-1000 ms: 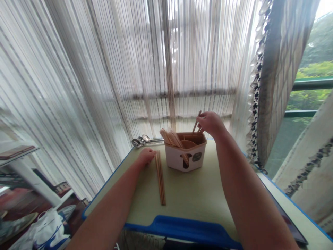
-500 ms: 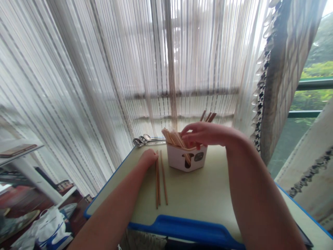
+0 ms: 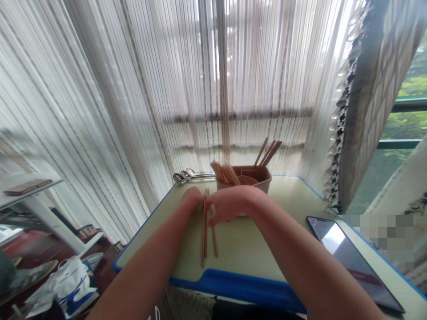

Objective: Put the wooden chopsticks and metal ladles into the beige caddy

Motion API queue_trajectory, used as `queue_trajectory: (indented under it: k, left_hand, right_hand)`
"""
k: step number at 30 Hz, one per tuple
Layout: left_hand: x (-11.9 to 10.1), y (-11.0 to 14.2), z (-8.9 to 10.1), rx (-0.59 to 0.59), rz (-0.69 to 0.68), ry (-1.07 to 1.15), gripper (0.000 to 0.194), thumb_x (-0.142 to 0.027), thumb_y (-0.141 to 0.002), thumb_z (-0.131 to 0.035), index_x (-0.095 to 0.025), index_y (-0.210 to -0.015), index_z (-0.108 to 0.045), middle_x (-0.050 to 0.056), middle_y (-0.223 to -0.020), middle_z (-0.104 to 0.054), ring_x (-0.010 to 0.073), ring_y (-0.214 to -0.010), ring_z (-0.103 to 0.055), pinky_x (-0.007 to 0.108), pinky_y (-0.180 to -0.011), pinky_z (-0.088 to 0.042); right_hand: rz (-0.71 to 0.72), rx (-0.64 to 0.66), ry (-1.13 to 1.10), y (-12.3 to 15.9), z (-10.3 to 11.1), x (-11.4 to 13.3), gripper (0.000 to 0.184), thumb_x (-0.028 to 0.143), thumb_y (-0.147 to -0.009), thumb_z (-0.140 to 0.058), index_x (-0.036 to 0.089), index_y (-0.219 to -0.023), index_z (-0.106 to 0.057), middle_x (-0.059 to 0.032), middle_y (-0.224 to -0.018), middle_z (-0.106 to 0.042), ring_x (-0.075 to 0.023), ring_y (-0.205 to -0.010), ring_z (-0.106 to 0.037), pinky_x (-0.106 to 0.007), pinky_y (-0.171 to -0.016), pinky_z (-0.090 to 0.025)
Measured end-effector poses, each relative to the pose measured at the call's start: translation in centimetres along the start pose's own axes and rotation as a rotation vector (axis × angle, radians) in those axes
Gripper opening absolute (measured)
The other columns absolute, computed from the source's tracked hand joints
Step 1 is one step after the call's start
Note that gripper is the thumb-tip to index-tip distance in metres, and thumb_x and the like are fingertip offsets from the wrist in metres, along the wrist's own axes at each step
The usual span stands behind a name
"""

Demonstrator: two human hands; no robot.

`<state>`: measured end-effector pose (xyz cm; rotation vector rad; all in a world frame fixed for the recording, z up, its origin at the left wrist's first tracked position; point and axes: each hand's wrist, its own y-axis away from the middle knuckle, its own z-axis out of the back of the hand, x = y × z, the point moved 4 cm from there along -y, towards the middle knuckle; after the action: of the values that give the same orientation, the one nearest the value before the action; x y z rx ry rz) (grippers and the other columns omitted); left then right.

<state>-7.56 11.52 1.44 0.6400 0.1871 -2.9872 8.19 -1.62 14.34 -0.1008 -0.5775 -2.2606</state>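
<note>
On the table, my left hand (image 3: pixel 193 196) is closed at the upper ends of wooden chopsticks (image 3: pixel 204 240), its fingertips pinching them. A separate chopstick (image 3: pixel 215 244) lies just to their right. Over these sticks my right hand (image 3: pixel 228 202) reaches in from the right, thumb and index finger apart near the chopsticks; its other fingers are partly hidden. Behind it stands a utensil holder (image 3: pixel 268 181), its front mostly covered by my hand. Pale bundled sticks (image 3: pixel 222 172) fill its left part, and several brown chopsticks (image 3: pixel 271 153) lean up at the back right.
Metal slotted ladles (image 3: pixel 182 177) lie at the table's back left. A dark tablet (image 3: pixel 353 262) rests on the right side. The table (image 3: pixel 253 253) has a blue tray edge (image 3: pixel 247 286) in front. Curtains (image 3: pixel 150 89) hang behind; a white bag (image 3: pixel 71 284) sits low left.
My right hand has moved from inside the holder, left and down to the chopsticks on the table. My left hand stays at their upper ends. The tablet now shows more fully.
</note>
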Motion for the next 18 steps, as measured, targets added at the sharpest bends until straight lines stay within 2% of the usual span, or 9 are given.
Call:
queue_trajectory:
  k: [7,11,14,16,18]
  left_hand:
    - [0.2,0.0,0.0,-0.038,0.010,-0.036,0.031,-0.043,-0.070,-0.059,-0.012,-0.067,-0.060,0.017,-0.077,-0.062,0.0330,-0.093,-0.058,0.042,-0.083,-0.041]
    - [0.7,-0.2,0.0,-0.047,0.035,-0.061,0.025,-0.035,-0.072,-0.058,-0.011,-0.072,-0.060,0.020,-0.087,-0.063,0.0348,-0.097,-0.057,0.042,-0.084,-0.041]
    - [1.1,-0.5,0.1,-0.053,0.052,-0.062,0.021,-0.033,-0.071,-0.060,-0.012,-0.070,-0.058,0.019,-0.087,-0.063,0.0344,-0.099,-0.057,0.041,-0.084,-0.041]
    - [1.5,-0.7,0.1,-0.058,0.071,0.002,0.021,-0.032,-0.069,-0.063,-0.014,-0.064,-0.054,0.017,-0.082,-0.062,0.0345,-0.102,-0.055,0.039,-0.084,-0.042]
    - [1.7,-0.9,-0.1,-0.022,0.075,0.178,0.022,-0.028,-0.067,-0.065,-0.016,-0.059,-0.049,0.015,-0.075,-0.060,0.0343,-0.105,-0.054,0.036,-0.083,-0.042]
  right_hand:
    - [-0.088,-0.055,0.041,-0.5,0.1,-1.0,0.059,0.040,-0.073,-0.057,0.009,-0.124,-0.052,-0.0091,-0.072,-0.068,-0.0195,-0.056,-0.061,-0.028,-0.050,-0.045]
    - [-0.089,-0.079,0.028,-0.5,0.1,-1.2,0.057,0.039,-0.073,-0.057,0.009,-0.121,-0.055,-0.0097,-0.071,-0.068,-0.0198,-0.055,-0.061,-0.028,-0.048,-0.044]
    - [-0.091,-0.080,0.012,-0.5,0.1,-1.2,0.056,0.038,-0.073,-0.057,0.009,-0.121,-0.055,-0.0094,-0.072,-0.068,-0.0193,-0.054,-0.060,-0.027,-0.048,-0.043]
    - [-0.095,-0.077,0.011,-0.5,0.1,-1.2,0.057,0.038,-0.074,-0.056,0.010,-0.122,-0.054,-0.0098,-0.073,-0.068,-0.0196,-0.054,-0.061,-0.028,-0.048,-0.044]
    - [-0.096,-0.073,0.016,-0.6,0.0,-1.2,0.058,0.039,-0.074,-0.056,0.010,-0.124,-0.052,-0.0106,-0.076,-0.069,-0.0197,-0.054,-0.061,-0.028,-0.048,-0.044]
